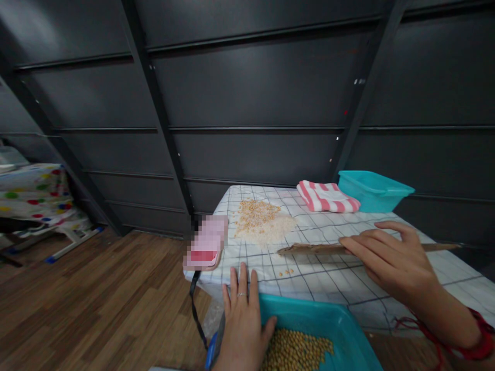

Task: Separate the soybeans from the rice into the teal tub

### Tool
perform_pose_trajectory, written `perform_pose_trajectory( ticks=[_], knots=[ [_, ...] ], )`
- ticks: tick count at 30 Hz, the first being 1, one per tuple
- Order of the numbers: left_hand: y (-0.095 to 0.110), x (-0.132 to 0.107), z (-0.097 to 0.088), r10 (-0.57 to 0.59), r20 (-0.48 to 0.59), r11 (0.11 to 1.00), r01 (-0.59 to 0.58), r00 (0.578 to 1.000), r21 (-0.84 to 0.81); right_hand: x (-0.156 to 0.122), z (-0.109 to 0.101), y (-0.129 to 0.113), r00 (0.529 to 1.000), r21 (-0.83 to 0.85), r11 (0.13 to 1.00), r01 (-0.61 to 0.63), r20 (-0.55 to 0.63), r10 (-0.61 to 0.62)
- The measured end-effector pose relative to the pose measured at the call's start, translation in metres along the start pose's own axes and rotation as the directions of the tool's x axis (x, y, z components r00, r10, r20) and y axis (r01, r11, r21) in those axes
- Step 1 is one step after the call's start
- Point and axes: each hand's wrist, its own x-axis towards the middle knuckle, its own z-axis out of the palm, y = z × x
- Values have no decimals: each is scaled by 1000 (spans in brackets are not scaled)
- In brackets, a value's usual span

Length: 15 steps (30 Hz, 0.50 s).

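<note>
My left hand (244, 314) grips the near-left rim of a teal tray (309, 314) that holds yellow beans (296, 351), fingers over the edge and thumb inside. My right hand (390, 255) lies over a long brown wooden stick (309, 249) on the checked tablecloth (340, 281), fingers stretched along it and curled lightly on it. A pile of yellow grains and white rice (261, 220) sits farther back on the cloth, with a few loose grains (286, 271) near the stick.
A red-and-white striped cloth (327, 196) and a second teal tub (372, 190) stand at the table's far right. A pink object with a black strap (207, 242) hangs over the left edge. Dark metal wall behind; wooden floor and a spotted covered table (36, 196) to the left.
</note>
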Motion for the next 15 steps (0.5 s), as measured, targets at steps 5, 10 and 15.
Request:
perform_pose_trajectory(
  ticks=[5,10,15],
  knots=[
    [1,-1,-3,-2,28,1000,2,1000,5,3,-5,-1,1000,17,1000,16,15,-16],
    [1,-2,-3,-6,50,1000,6,999,12,5,-6,-2,1000,3,1000,1,8,-1],
    [0,-1,-3,-12,75,1000,11,997,14,6,-3,-5,1000,-7,1000,19,8,-19]
  ],
)
